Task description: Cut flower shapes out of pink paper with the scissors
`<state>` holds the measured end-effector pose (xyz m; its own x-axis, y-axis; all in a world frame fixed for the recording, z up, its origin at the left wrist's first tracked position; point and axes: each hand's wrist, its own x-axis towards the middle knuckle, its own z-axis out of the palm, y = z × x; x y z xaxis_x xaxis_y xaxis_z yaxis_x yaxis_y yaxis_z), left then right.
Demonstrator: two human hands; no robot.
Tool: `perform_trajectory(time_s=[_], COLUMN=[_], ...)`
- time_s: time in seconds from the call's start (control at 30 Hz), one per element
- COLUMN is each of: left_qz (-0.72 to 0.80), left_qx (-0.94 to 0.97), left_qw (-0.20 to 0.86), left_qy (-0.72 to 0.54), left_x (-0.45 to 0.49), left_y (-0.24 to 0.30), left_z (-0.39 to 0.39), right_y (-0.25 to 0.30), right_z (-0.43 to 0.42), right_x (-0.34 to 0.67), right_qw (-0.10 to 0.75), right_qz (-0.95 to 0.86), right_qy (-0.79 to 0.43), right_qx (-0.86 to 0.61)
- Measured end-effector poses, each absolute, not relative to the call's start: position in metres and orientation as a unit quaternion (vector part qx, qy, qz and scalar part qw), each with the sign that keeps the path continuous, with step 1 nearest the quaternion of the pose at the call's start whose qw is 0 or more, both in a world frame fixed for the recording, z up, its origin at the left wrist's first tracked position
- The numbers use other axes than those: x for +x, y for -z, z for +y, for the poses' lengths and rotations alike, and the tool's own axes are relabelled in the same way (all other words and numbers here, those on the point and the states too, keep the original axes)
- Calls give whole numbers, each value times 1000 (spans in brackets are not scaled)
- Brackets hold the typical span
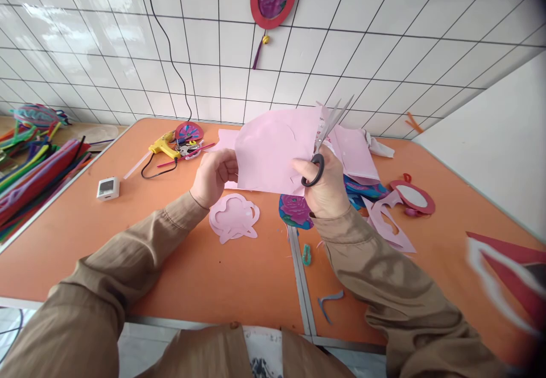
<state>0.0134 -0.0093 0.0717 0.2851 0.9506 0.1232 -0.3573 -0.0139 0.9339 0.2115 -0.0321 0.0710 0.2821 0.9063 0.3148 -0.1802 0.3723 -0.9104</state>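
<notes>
A sheet of pink paper (273,150) is held up over the table between my two hands. My left hand (214,174) has its fingers curled at the sheet's left edge, with the fingertips partly hidden there. In my right hand (327,187) are scissors (318,167) with black handles, blades pointing up and slightly parted. The right thumb presses on the paper's front, so that hand grips the sheet too. Below the sheet lies a pink cut-out shape (255,213) with a curvy outline. A flower-patterned piece (295,210) sits under the paper near my right wrist.
A yellow glue gun (165,146) and a small white device (108,188) are on the left. Pipe cleaners (38,173) lie at far left. Pink scraps (390,221), a red oval frame (413,197), a green clip (306,254) and a grey scrap (327,304) are on the right half.
</notes>
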Motion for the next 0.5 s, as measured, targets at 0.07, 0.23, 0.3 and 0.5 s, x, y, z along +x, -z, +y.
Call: perform_trajectory(time_s=[0.07,0.23,0.3,0.5], left_qz=[296,296,298,287], left_qx=[506,518,519,516], left_qw=[609,572,570,611], left_qy=[-535,-563,-564,-528], left_x=[15,17,18,24], left_y=[-70,-68,-66,-61], left_z=[-12,-16,-16,-20], right_y=[-70,-69,-69,-66], right_z=[-32,-31,-31,-33], right_x=[212,212,211,209], right_qw=[690,692,699,688], right_qz=[-462,-459,-451,-462], right_qy=[-384,-385,-392,-381], right_qx=[-403,-403,-394,-409])
